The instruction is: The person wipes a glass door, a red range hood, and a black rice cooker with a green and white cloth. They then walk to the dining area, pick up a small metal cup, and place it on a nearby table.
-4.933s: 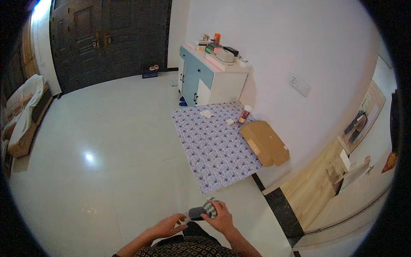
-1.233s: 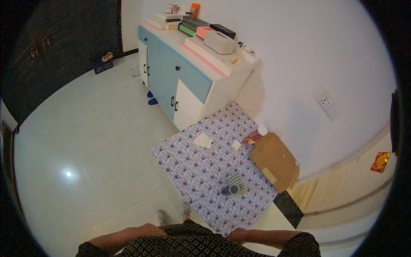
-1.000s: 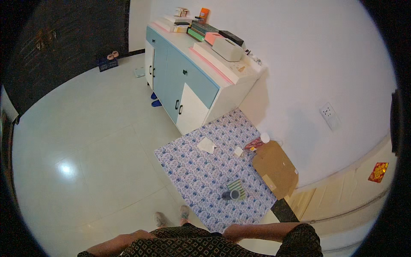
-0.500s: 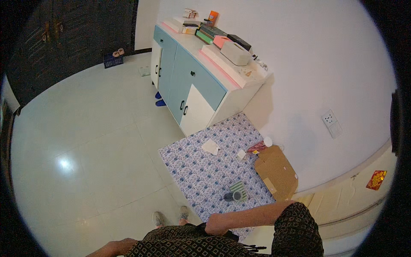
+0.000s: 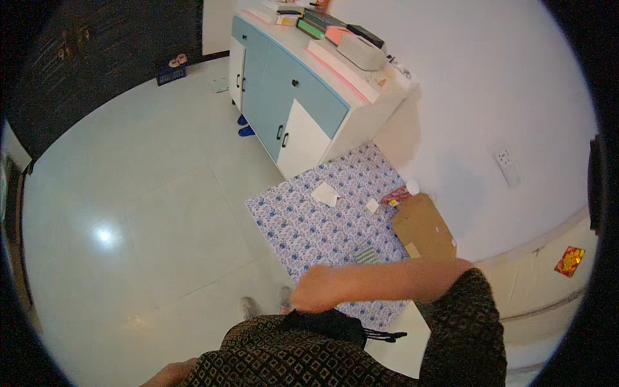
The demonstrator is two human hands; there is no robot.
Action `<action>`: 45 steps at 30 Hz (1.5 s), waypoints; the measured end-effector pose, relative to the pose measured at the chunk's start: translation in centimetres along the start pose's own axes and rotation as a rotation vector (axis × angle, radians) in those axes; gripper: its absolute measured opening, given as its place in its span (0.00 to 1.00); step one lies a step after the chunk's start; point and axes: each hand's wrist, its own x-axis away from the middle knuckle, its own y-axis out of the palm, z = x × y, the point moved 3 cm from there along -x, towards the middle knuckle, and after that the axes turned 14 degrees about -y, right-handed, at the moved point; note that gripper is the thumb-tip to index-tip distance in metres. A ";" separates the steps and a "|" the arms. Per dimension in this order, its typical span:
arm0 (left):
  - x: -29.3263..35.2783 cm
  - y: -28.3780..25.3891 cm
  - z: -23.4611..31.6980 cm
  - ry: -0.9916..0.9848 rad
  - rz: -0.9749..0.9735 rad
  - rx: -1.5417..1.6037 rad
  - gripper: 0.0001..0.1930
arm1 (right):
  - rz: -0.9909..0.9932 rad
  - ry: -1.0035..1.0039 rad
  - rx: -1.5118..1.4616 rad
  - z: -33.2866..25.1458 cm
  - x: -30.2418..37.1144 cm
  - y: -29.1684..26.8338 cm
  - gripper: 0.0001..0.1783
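My right hand [image 5: 316, 289] is closed in front of my body, its forearm crossing over the near part of the table. From under it hangs a piece of black cloth [image 5: 332, 324] with dark cords [image 5: 385, 335] trailing to the right. It looks gripped at its upper edge, though my fingers are partly hidden. My left hand [image 5: 173, 373] is low at the lower edge, against my patterned dark top, and its fingers do not show. Just beyond my right forearm, a green-and-white patterned mat [image 5: 366, 255] lies on the flowered tablecloth [image 5: 290, 222].
White paper [image 5: 325, 194], a small white square [image 5: 372, 206], a red package [image 5: 393, 196] and a brown cardboard piece [image 5: 425, 226] lie on the table. A blue-and-white cabinet [image 5: 264, 103] adjoins it, with boxes on top. Blue slippers [image 5: 246, 130] sit beneath.
My right hand has risen away from my waist, bringing more of the black cloth and cords into view. My forearm now covers the dark cup by the mat. The view has shifted slightly.
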 end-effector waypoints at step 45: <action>-29.2 4.3 30.6 0.123 -0.565 -0.659 0.18 | 1.703 0.825 -1.390 -8.2 0.4 35.7 0.18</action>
